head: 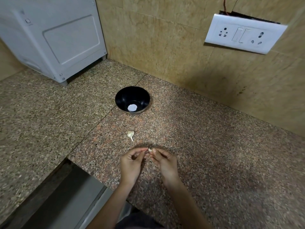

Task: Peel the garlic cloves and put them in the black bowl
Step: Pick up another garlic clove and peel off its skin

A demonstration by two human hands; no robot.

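A black bowl (132,96) with a white disc in its bottom stands on the speckled granite counter (214,154), no garlic visible inside. A pale garlic piece with a pointed tail (130,135) lies on the counter between the bowl and my hands. My right hand (163,162) pinches a small garlic clove (150,149) at its fingertips. My left hand (131,164) pinches at the same clove from the left, thumb and forefinger meeting at its edge. Both hands hover low over the counter, well in front of the bowl.
A white appliance (54,38) stands at the back left on short feet. Beige wall tiles rise behind the counter, with a white socket and switch plate (244,33) at the upper right. A recessed grey metal ledge (66,200) cuts into the counter at the lower left.
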